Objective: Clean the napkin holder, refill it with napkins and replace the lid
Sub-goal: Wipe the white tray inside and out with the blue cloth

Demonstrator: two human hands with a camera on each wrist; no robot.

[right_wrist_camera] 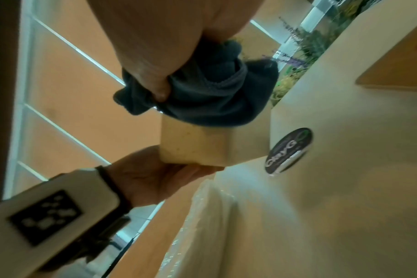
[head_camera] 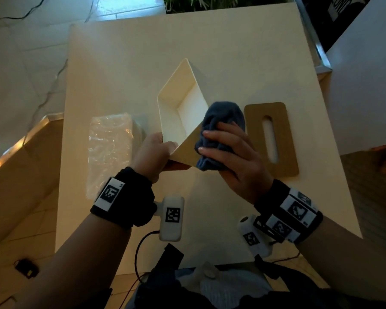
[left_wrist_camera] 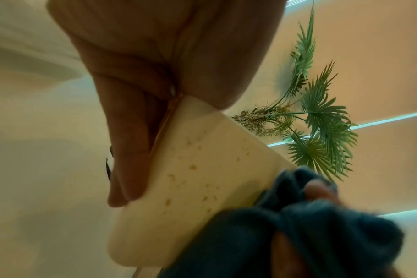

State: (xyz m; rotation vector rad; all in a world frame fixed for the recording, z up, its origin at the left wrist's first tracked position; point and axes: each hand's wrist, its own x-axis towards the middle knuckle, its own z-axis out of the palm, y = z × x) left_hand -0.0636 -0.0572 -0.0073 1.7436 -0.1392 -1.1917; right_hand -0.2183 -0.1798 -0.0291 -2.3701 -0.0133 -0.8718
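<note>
Head view: a pale table (head_camera: 232,52) on tiled floor carries a lid (head_camera: 283,139) and wrapped napkins (head_camera: 109,148). The left hand (head_camera: 152,152) grips the tilted holder (head_camera: 178,112); the right hand (head_camera: 234,157) clutches a cloth (head_camera: 223,121) against its outer side.
Left wrist: fingers (left_wrist_camera: 131,150) clasp the holder's end; a plant (left_wrist_camera: 321,122) stands behind.
Right wrist: cloth on the holder.

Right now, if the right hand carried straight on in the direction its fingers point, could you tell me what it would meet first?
Its fingers point left, so the right hand, with the blue cloth it grips, would likely push further against the outer side wall of the napkin holder, which the left hand holds tilted.
</note>
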